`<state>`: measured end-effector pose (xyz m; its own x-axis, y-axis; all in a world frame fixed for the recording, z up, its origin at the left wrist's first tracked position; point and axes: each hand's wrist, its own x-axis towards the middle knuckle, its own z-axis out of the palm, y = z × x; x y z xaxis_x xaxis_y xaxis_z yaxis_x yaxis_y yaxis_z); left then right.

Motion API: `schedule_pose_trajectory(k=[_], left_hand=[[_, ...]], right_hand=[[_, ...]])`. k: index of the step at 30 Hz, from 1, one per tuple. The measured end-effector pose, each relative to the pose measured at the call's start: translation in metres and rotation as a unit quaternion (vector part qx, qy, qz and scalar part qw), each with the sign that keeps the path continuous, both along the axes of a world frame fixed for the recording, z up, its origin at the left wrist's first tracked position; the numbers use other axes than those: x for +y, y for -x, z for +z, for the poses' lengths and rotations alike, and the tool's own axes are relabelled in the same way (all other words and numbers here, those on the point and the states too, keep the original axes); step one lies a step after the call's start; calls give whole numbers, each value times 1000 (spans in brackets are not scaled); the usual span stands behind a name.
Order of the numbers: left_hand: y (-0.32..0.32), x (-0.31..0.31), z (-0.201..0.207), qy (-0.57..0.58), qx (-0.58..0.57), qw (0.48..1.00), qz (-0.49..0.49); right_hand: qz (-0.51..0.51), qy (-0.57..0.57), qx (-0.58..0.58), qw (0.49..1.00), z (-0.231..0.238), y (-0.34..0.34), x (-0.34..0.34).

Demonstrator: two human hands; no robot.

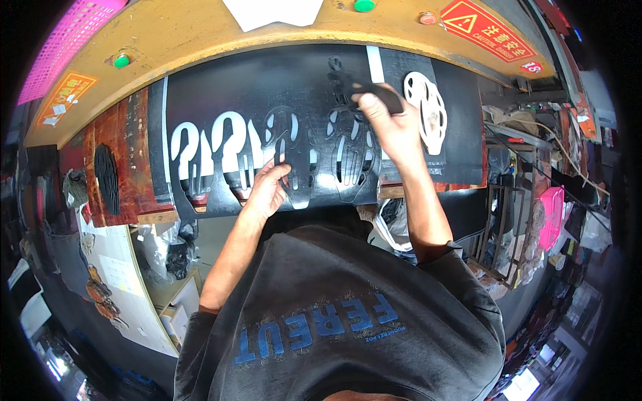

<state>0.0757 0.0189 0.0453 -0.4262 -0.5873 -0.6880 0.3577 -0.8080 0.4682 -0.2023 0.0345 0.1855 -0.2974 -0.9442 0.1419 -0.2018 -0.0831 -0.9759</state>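
Observation:
My left hand pinches the lower part of a black cut-out piece, slotted and shaped like a shoe upper, over the black sheet. My right hand is raised over the sheet's right part, fingers closed around a dark flat piece that is smeared by motion; its outline is unclear. Between the hands, another slotted shape lies in the sheet. Left of my left hand, the sheet has openings showing white beneath. A cream-coloured die-like form with holes lies right of my right hand.
A yellow machine beam with green buttons and a red warning label spans the far side. On the worn reddish board at left lies a stack of black cut pieces. A pink basket and metal rack stand at right.

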Motion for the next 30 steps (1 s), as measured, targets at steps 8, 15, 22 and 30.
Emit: schedule_pose_trajectory(k=[8,15,22,30], left_hand=[[2,-41,20,-12,147,985,-89],[6,-63,4,-47,57,982,-173],[6,-64,11,47,-14,978,-201],[10,-59,17,135,-127,953,-240]], right_hand=[[237,-50,444,863,-66,-93,47],[52,-46,237,969,-65,-111,56],[-219,-47,-197,955,-27,-51,50],[-135,45,-343,928,-14,-9,30]])
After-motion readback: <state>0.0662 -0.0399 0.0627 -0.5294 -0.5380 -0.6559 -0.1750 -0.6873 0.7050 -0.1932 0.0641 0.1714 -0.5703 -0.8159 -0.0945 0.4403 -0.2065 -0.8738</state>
